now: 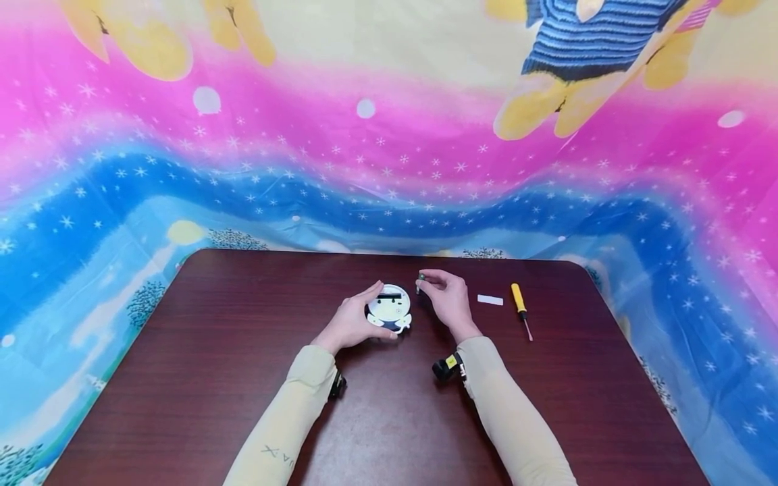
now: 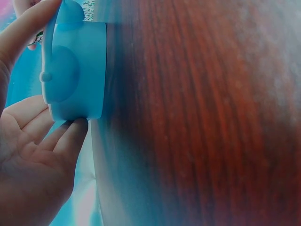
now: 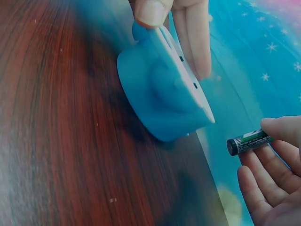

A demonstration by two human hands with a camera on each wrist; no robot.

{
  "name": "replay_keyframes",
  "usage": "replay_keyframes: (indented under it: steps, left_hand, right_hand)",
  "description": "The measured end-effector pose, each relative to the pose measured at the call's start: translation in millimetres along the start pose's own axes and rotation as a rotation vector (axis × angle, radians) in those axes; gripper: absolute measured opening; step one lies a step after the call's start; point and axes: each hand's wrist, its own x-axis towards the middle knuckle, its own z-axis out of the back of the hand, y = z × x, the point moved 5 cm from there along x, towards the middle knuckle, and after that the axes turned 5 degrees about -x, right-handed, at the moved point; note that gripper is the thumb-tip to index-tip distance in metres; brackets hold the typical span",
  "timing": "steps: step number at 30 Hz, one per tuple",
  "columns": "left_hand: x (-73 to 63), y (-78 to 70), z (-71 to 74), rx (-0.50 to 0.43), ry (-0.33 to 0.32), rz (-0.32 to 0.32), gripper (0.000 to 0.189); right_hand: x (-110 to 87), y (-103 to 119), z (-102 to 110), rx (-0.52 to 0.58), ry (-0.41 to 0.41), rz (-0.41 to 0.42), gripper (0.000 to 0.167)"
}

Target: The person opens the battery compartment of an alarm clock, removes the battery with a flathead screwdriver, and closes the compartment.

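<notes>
A round device point(image 1: 389, 306) with a white face, a dark slot and small openings sits on the table in the head view. Its light blue side point(image 2: 77, 70) and rounded bumps show in the left wrist view. My left hand point(image 1: 355, 320) grips it around the edge, thumb on one side and fingers on the other. Just right of it, my right hand point(image 1: 446, 297) pinches a small green-and-black battery point(image 3: 249, 142) between thumb and fingers. The battery is held above the table, apart from the device.
A small white rectangular piece point(image 1: 489, 300) lies right of my right hand. Farther right is a screwdriver point(image 1: 519, 300) with a yellow handle, its tip toward me. The brown table point(image 1: 231, 324) meets a patterned cloth point(image 1: 389, 169) at its back and sides.
</notes>
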Motion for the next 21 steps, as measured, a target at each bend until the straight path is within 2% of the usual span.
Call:
replay_keyframes:
  steps: [4, 10, 17, 21]
  left_hand:
    - [0.9, 0.7, -0.1, 0.008, -0.003, -0.004, 0.114]
    - [1.8, 1.0, 0.4, 0.006, -0.006, -0.013, 0.115]
    - [1.3, 1.2, -0.1, 0.006, -0.004, -0.007, 0.115]
    - [0.6, 2.3, -0.6, 0.008, -0.003, -0.002, 0.115]
  right_hand:
    - [0.9, -4, 4, -0.019, -0.002, -0.009, 0.028]
    - [2.3, -11, 8, 0.025, -0.016, -0.065, 0.033]
    - [2.5, -20, 17, 0.045, -0.034, -0.071, 0.022]
    - [1.9, -23, 23, 0.026, -0.044, -0.073, 0.021]
